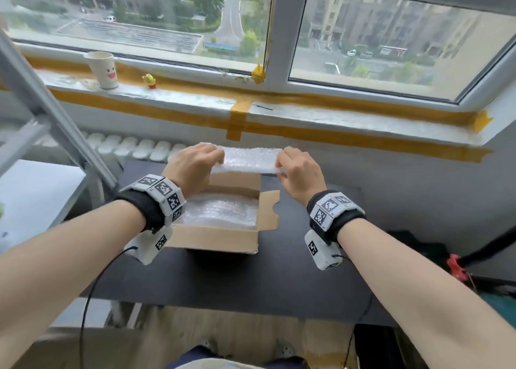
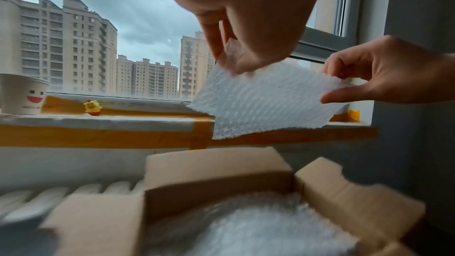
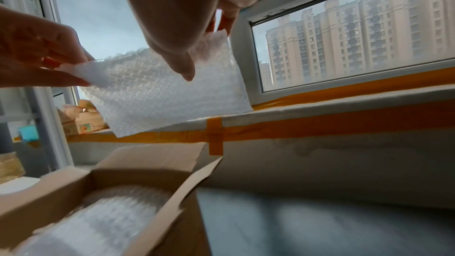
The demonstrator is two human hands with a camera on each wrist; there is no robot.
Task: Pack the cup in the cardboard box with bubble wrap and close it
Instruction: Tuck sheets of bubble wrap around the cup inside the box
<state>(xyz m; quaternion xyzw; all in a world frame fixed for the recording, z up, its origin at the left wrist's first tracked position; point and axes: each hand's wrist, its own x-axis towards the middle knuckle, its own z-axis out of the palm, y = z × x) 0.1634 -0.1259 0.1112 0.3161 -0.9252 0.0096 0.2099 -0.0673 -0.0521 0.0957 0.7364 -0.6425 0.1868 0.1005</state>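
Note:
An open cardboard box [image 1: 215,237] [image 2: 98,221] [image 3: 152,159] stands on the black table [image 1: 251,279]. Inside it lies a bundle wrapped in bubble wrap [image 1: 220,211] [image 2: 246,227] [image 3: 105,221]; the cup itself is hidden. Above the box's far edge I hold a small flat sheet of bubble wrap [image 1: 251,157] [image 2: 265,102] [image 3: 167,96] stretched between both hands. My left hand [image 1: 195,162] [image 2: 246,32] pinches its left end, and my right hand [image 1: 298,170] [image 3: 182,17] pinches its right end.
A paper cup with a smiley face [image 1: 102,70] [image 2: 23,94] and a small yellow toy [image 1: 148,80] [image 2: 93,107] stand on the taped windowsill [image 1: 335,117]. A metal frame [image 1: 50,111] rises at left. A white radiator [image 1: 134,146] sits behind the table.

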